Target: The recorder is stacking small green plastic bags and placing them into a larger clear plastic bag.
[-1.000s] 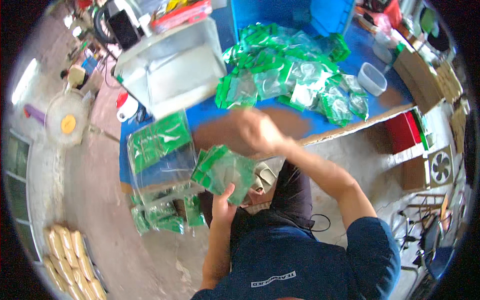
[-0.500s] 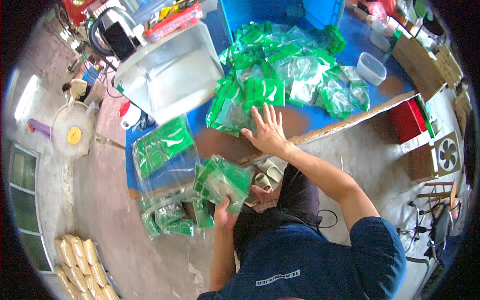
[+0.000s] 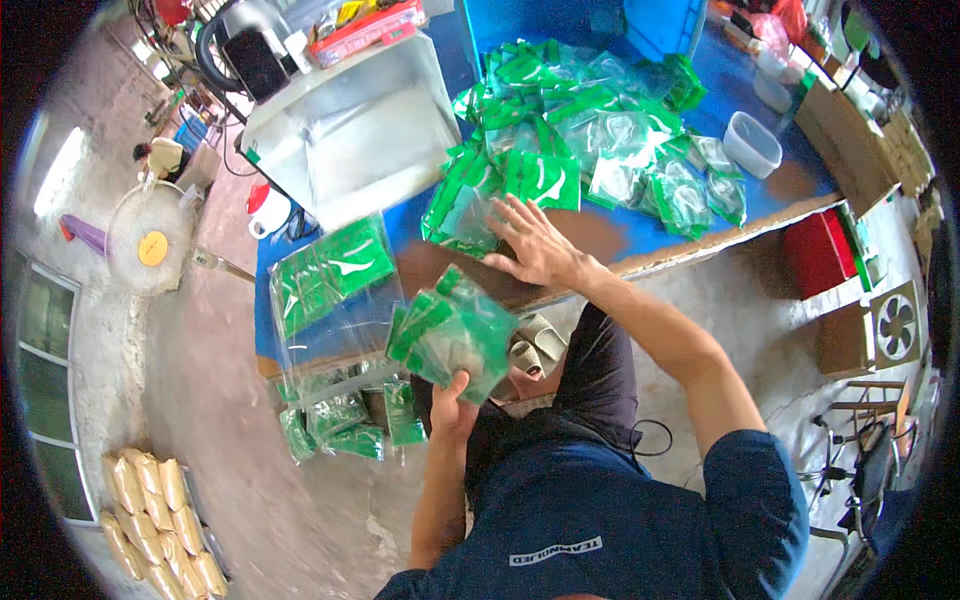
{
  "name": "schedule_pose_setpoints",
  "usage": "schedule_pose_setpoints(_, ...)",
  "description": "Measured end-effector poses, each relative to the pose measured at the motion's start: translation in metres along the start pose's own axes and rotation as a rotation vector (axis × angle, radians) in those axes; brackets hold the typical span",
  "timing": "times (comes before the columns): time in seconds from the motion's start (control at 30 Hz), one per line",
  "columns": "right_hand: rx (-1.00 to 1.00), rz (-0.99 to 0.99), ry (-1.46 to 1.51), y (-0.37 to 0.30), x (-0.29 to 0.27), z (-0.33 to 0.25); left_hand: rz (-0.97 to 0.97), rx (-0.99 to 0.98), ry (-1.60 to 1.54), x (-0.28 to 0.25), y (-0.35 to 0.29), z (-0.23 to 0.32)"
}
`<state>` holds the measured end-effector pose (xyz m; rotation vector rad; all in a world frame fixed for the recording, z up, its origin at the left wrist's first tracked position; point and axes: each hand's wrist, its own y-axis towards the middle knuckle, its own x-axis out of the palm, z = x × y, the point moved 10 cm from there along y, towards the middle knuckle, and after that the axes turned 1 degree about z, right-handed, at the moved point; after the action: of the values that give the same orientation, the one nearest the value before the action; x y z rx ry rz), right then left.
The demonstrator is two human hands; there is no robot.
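Observation:
A fanned stack of green-and-clear plastic packets is gripped in my left hand, thumb on top, in front of the table edge. My right hand reaches over the table with its fingers spread, at the near side of a big heap of similar green packets. Its fingertips are by the nearest packets; whether they touch is hard to tell. Left of it, a large clear bag with green packets lies on the blue table and hangs over its front edge.
A white bin stands at the back left, beside a red tray of tools. Behind the heap is a blue crate. A clear plastic tub sits right of the heap. More bagged green packets are below the table edge.
My left hand and its packets have shifted slightly, the fan tilting. My right hand has drawn a little back, its fingers bending. The whole view has turned slightly.

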<state>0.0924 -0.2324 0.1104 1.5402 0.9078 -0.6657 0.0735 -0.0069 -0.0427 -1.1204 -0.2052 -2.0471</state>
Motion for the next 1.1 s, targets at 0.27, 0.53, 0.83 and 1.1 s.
schedule_pose_setpoints(0.27,-0.206,-0.371,0.338,-0.050,0.022,-0.074,0.059,-0.031,-0.174,-0.014,0.001,-0.013)
schedule_pose_setpoints(0.53,-0.290,-0.221,0.171,-0.039,0.023,-0.061,0.021,0.013,-0.083,-0.046,-0.021,0.005)
schedule_pose_setpoints(0.83,0.840,0.261,1.746,-0.035,-0.035,-0.050,0.081,-0.005,-0.072,-0.007,-0.002,0.009)
schedule_pose_setpoints(1.1,0.503,-0.143,0.493,-0.063,0.005,-0.079,0.067,0.063,-0.114,-0.001,0.003,-0.001)
